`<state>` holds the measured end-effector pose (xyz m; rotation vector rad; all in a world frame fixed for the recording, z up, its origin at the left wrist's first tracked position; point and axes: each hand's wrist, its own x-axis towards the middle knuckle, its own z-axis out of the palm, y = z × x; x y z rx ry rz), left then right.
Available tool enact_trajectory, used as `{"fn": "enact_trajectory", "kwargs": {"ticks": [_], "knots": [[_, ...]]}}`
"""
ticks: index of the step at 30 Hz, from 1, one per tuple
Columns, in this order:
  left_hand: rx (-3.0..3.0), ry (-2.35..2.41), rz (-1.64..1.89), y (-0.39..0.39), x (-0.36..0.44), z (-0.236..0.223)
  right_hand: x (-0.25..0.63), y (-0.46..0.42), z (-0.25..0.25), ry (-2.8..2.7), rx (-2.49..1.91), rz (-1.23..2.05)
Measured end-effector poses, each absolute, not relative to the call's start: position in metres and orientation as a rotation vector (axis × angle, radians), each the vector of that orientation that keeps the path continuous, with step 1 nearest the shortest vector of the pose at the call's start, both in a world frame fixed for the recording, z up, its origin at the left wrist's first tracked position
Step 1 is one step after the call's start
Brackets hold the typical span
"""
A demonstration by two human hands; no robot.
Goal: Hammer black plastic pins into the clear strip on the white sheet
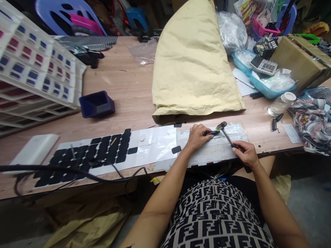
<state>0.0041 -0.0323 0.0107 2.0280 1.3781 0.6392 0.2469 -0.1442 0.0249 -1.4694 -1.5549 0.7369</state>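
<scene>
My right hand (245, 153) is closed around the dark handle of a small hammer (228, 137). The hammer's head hovers over or touches the far end of a slim black piece (214, 133); I cannot tell which. My left hand (198, 137) pinches that black piece from the left, its fingers low over the work surface. Beneath both hands lies a pale board (204, 153) covered with clear film, along the table's front edge. To its left, white sheets (160, 139) carry rows of black rounded-square pads (108, 148).
A big yellowish paper sack (191, 62) lies beyond my hands. Left are a purple bin (97, 105), a white crate (38, 69) and a black cable (64, 170) crossing the pads. Right stand a clear jar (280, 103), blue baskets (271, 91) and a cardboard box (301, 63).
</scene>
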Motion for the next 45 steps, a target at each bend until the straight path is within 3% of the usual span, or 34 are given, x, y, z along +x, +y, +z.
{"fn": "enact_trajectory", "kwargs": {"ticks": [22,31,39,45], "knots": [[2.012,1.4,0.654,-0.033,0.006,0.011,0.234,-0.139,0.039,-1.734,-1.459,0.703],[2.002,1.38,0.651,-0.031,0.004,0.012,0.248,-0.134,0.024,-1.273,-1.415,0.903],[2.247,0.86,0.488,-0.098,-0.019,0.042,0.251,-0.131,0.022,-1.186,-1.377,0.995],[2.562,0.818,0.376,-0.143,-0.017,0.021,0.251,-0.132,0.021,-1.233,-1.395,0.983]]}}
